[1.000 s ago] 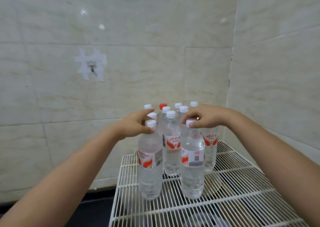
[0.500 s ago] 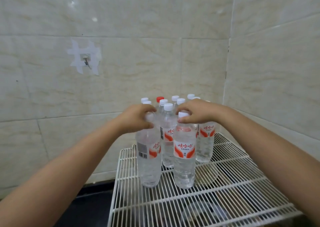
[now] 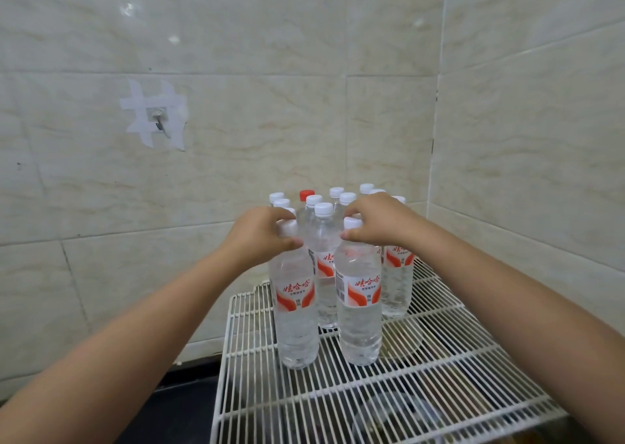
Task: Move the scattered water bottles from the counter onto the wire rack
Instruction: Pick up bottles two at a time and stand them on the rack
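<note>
White wire rack (image 3: 422,399) at lower centre carries a cluster of clear plastic water bottles (image 3: 324,261). Left hand (image 3: 260,237) clasps the front-left bottle's (image 3: 296,311) neck; right hand (image 3: 378,222) pinches the front-right bottle's (image 3: 360,308) cap.

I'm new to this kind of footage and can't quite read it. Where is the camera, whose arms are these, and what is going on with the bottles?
There is no machine here. The camera sits on a person's head and looks forward and down, so the two bare arms are that person's own. A white wire rack stands in a tiled corner, and a cluster of clear water bottles stands upright on it; most have white caps, one has a red cap. The left hand grips the neck of the front left bottle. The right hand holds the front right bottle by its cap. Both bottles stand on the rack.
</note>
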Action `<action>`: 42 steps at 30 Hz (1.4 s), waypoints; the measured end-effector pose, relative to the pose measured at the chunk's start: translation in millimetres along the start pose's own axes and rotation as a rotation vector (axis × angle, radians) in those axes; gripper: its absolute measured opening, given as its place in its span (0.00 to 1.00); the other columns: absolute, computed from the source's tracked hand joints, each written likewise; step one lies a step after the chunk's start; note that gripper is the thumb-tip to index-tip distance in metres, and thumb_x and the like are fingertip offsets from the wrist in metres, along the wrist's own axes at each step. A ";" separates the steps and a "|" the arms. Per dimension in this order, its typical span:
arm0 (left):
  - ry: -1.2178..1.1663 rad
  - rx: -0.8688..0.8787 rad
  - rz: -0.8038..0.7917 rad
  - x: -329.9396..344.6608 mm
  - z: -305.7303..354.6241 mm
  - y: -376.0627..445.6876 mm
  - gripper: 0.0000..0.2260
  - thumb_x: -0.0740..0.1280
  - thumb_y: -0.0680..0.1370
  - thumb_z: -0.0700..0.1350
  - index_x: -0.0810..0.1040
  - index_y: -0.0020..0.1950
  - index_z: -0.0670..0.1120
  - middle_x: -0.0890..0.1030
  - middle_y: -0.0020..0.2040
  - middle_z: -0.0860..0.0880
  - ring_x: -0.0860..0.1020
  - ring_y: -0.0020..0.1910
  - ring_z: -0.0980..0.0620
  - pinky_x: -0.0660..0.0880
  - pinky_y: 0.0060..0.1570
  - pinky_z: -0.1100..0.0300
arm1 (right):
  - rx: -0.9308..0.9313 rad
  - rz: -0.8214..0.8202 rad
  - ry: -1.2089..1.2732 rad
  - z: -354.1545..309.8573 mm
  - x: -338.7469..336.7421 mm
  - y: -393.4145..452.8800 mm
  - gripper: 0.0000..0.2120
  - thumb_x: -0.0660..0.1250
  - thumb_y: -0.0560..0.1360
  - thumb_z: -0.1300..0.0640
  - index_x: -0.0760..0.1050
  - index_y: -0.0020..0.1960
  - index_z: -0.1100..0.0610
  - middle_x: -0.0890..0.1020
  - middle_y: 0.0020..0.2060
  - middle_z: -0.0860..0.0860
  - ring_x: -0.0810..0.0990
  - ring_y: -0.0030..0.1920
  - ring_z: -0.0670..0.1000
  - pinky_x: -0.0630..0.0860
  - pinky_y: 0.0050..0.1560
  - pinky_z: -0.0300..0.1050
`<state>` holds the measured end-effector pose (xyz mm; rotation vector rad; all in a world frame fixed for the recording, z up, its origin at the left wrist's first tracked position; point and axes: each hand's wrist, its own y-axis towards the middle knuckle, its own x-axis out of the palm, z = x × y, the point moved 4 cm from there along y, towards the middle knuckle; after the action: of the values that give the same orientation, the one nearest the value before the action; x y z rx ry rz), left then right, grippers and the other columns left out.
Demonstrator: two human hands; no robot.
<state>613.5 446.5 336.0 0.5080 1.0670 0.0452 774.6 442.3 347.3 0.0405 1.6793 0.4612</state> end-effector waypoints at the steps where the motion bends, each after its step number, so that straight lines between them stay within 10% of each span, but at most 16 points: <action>1: -0.022 0.016 0.004 -0.5 -0.5 0.2 0.05 0.72 0.72 0.44 0.79 0.45 0.45 0.74 0.33 0.50 0.71 0.39 0.48 0.62 0.30 0.63 | 0.001 0.009 0.017 0.6 0.5 0.2 0.14 0.64 0.75 0.52 0.77 0.55 0.60 0.77 0.43 0.55 0.73 0.45 0.54 0.62 0.32 0.42; 4: -0.052 0.023 0.006 3.2 -1.9 2.5 0.14 0.72 0.72 0.43 0.70 0.30 0.48 0.66 0.27 0.53 0.66 0.32 0.51 0.59 0.28 0.63 | -0.010 0.016 0.060 -0.5 3.2 3.7 0.15 0.64 0.75 0.52 0.75 0.60 0.56 0.79 0.52 0.57 0.75 0.54 0.55 0.64 0.42 0.41; 9: -0.120 0.076 0.012 8.0 -1.8 8.5 0.10 0.72 0.72 0.41 0.81 0.51 0.41 0.71 0.29 0.53 0.68 0.32 0.54 0.63 0.32 0.65 | -0.048 -0.013 0.115 -6.6 11.2 14.4 0.17 0.63 0.75 0.51 0.73 0.63 0.54 0.78 0.52 0.56 0.75 0.54 0.55 0.63 0.39 0.40; 18: -0.230 0.028 0.111 16.8 -3.9 9.9 0.17 0.72 0.72 0.42 0.78 0.61 0.43 0.83 0.54 0.42 0.79 0.55 0.46 0.73 0.56 0.54 | -0.001 0.080 0.141 -5.6 18.0 22.1 0.17 0.63 0.76 0.51 0.73 0.62 0.56 0.78 0.58 0.56 0.74 0.58 0.55 0.64 0.45 0.41; 24: -0.362 -0.018 0.224 25.4 -8.3 4.9 0.18 0.72 0.71 0.42 0.78 0.61 0.44 0.83 0.52 0.43 0.80 0.53 0.45 0.73 0.53 0.56 | -0.006 0.086 0.153 -4.9 19.1 21.3 0.15 0.63 0.75 0.51 0.74 0.60 0.57 0.79 0.54 0.56 0.74 0.51 0.54 0.62 0.33 0.39; 42: -0.487 0.003 0.424 43.8 -12.2 -14.9 0.16 0.66 0.76 0.43 0.74 0.64 0.42 0.82 0.53 0.42 0.79 0.51 0.43 0.72 0.50 0.57 | -0.040 0.186 0.174 -9.4 24.0 12.0 0.15 0.62 0.77 0.51 0.74 0.60 0.57 0.81 0.52 0.57 0.77 0.53 0.55 0.63 0.43 0.40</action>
<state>621.7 450.0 289.1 0.6994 0.4729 0.2790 758.7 457.6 329.4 0.1316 1.8452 0.6537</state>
